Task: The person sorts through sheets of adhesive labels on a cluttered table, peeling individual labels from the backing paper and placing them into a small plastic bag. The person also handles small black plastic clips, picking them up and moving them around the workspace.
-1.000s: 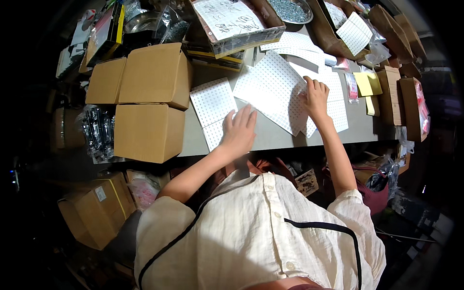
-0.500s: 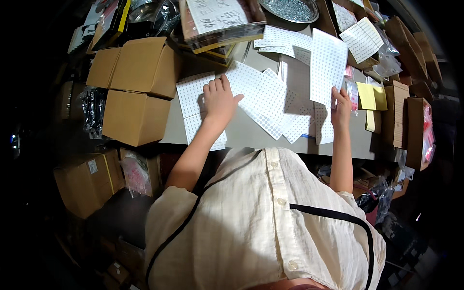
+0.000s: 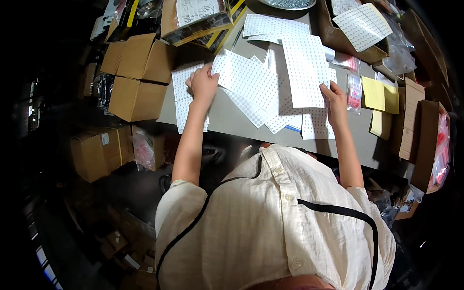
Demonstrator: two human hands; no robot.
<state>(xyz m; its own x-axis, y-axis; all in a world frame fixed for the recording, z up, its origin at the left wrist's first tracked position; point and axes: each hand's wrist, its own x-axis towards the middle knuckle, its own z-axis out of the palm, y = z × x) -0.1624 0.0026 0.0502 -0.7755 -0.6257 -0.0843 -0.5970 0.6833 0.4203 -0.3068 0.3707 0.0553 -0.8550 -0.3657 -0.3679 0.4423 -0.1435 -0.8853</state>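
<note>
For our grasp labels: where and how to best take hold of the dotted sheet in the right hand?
Probably a light pinch midway along its left long edge, coming from the left. The dotted sheet is thin and flat, the right hand already holds its lower right edge, and the left edge seems raised above the loose sheets beneath.

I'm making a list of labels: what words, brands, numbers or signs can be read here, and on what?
None reads clearly enough to quote.
White paper in the box at the top: handwriting, too blurred.
Sheet in the right hand: rows of tiny marks, too small.
Carton at lower left: a white label, too small.
Pink packet on the table: any print is too small.
</note>
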